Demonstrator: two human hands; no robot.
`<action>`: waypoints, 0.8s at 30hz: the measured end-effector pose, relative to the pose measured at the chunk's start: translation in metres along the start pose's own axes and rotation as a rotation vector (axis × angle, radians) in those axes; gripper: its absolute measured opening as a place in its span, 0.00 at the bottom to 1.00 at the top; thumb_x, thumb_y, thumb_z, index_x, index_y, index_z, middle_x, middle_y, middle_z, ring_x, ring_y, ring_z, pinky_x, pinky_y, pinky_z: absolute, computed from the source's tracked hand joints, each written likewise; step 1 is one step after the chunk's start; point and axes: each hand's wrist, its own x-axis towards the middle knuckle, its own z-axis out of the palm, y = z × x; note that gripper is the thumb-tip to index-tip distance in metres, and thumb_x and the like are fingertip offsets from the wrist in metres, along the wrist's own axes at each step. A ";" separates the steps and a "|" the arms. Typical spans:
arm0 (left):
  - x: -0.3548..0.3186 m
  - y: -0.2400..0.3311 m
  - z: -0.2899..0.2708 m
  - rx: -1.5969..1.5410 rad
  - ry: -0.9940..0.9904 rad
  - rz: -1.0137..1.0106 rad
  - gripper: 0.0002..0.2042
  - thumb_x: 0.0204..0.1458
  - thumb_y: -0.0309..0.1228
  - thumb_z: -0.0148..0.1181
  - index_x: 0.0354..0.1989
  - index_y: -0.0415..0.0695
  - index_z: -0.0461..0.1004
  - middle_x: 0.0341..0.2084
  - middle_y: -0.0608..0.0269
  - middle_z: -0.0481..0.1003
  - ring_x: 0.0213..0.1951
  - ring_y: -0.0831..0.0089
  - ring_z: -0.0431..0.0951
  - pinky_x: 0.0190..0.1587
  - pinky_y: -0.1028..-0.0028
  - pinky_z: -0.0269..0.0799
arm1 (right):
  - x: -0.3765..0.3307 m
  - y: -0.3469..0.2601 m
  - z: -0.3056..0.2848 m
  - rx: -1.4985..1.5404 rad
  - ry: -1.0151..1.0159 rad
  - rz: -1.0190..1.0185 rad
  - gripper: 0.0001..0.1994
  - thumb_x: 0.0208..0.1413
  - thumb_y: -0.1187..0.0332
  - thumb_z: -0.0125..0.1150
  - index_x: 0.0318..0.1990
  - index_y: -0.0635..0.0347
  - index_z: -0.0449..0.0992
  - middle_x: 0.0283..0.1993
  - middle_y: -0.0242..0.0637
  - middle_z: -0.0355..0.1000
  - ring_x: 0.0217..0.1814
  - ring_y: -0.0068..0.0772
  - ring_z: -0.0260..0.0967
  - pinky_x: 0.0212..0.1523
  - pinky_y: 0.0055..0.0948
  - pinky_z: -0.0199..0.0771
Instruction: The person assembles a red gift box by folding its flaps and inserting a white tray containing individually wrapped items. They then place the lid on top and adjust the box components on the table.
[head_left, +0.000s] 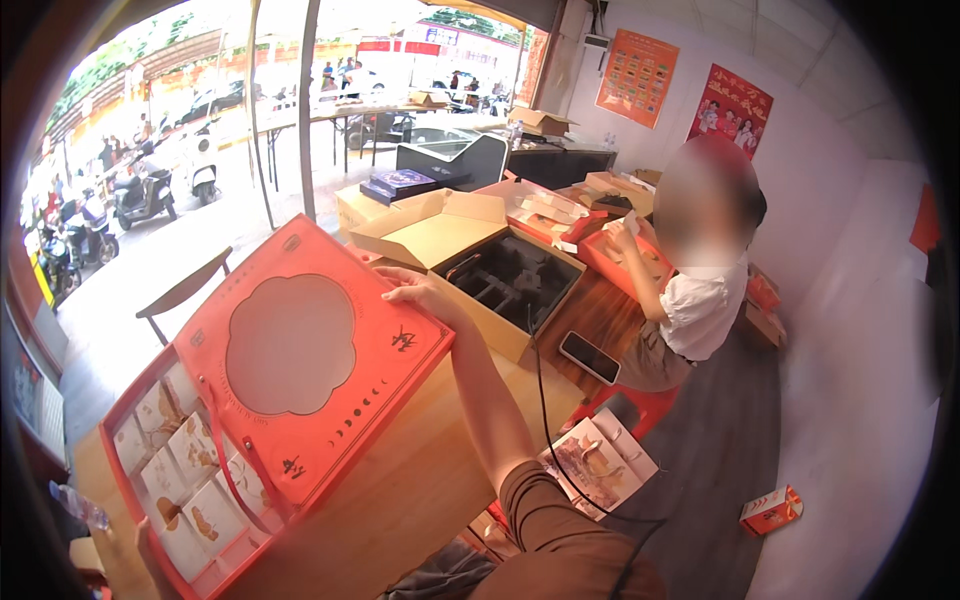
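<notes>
my right hand [415, 292] rests on the far corner of the orange lid [310, 360], fingers [400, 296] spread flat over its edge and top, thumb side tucked under where i cannot see it. my left hand [150, 545] shows only as a sliver at the near lower corner of the box tray [120, 470]; whether those fingers are curled on the tray or just lying against it i cannot tell.

the lid is tilted, its far edge raised, and it hangs over the right part of the tray. it has a pale, cloud-shaped window in the middle and small dark marks near two corners. the tray under it is orange too and holds rows of small pale packets [190, 460] with brownish pictures on them. a red ribbon [225, 460] runs across the tray just beside the lid's lower edge.

tray and lid sit on the wooden bench [400, 490]. beyond my right hand stands an open cardboard carton [500, 280] with a dark inside, flaps folded outward. a black phone [590, 357] lies near the bench's right edge, and a black cable [545, 400] runs down from beside the carton toward my sleeve. a person [695, 290] in a white shirt sits at the far right of the bench, hands at another orange box [625, 262]. on the grey floor lies a small orange packet [770, 508].
</notes>
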 end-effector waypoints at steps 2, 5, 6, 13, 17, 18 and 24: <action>-0.010 0.000 -0.009 -0.004 0.002 -0.005 0.27 0.64 0.39 0.57 0.69 0.38 0.70 0.58 0.52 0.79 0.54 0.66 0.81 0.58 0.67 0.78 | 0.007 0.009 -0.005 0.027 -0.015 -0.017 0.32 0.57 0.75 0.68 0.72 0.64 0.70 0.67 0.46 0.74 0.61 0.30 0.78 0.60 0.30 0.82; -0.012 0.004 -0.013 -0.017 -0.027 -0.014 0.27 0.64 0.39 0.57 0.69 0.38 0.70 0.58 0.52 0.79 0.54 0.65 0.81 0.58 0.67 0.78 | 0.011 0.018 -0.021 0.007 -0.008 -0.055 0.34 0.56 0.75 0.69 0.72 0.61 0.71 0.68 0.45 0.74 0.62 0.31 0.78 0.61 0.31 0.82; -0.019 0.006 -0.019 -0.019 -0.013 -0.014 0.27 0.64 0.39 0.57 0.69 0.38 0.70 0.58 0.52 0.79 0.53 0.65 0.81 0.58 0.67 0.78 | 0.011 0.017 -0.016 0.006 -0.014 -0.034 0.33 0.56 0.75 0.70 0.72 0.61 0.71 0.67 0.45 0.74 0.62 0.31 0.78 0.61 0.31 0.82; -0.043 0.018 -0.028 -0.068 -0.026 -0.045 0.27 0.64 0.40 0.57 0.68 0.38 0.71 0.57 0.52 0.80 0.52 0.65 0.82 0.56 0.67 0.79 | 0.023 0.027 -0.013 -0.054 -0.016 -0.021 0.34 0.56 0.75 0.69 0.73 0.61 0.71 0.67 0.45 0.74 0.63 0.32 0.77 0.62 0.31 0.80; -0.035 0.020 -0.011 -0.144 -0.085 -0.103 0.27 0.64 0.40 0.57 0.67 0.38 0.71 0.56 0.52 0.80 0.52 0.65 0.82 0.56 0.67 0.79 | 0.023 0.024 -0.030 -0.131 0.001 -0.162 0.34 0.60 0.74 0.65 0.75 0.65 0.67 0.68 0.45 0.74 0.62 0.32 0.79 0.62 0.31 0.80; -0.034 0.028 -0.005 -0.154 -0.095 -0.114 0.27 0.64 0.41 0.57 0.67 0.38 0.71 0.56 0.52 0.80 0.52 0.65 0.82 0.56 0.67 0.79 | 0.018 0.018 -0.032 -0.103 0.000 -0.120 0.34 0.60 0.74 0.64 0.75 0.67 0.66 0.69 0.46 0.73 0.63 0.33 0.78 0.63 0.32 0.79; -0.036 0.036 0.040 -0.205 -0.068 -0.132 0.26 0.63 0.43 0.57 0.63 0.38 0.73 0.52 0.51 0.81 0.47 0.63 0.83 0.51 0.65 0.81 | 0.017 0.018 -0.035 -0.086 -0.043 -0.060 0.36 0.59 0.74 0.64 0.76 0.71 0.63 0.70 0.49 0.73 0.68 0.35 0.75 0.67 0.32 0.75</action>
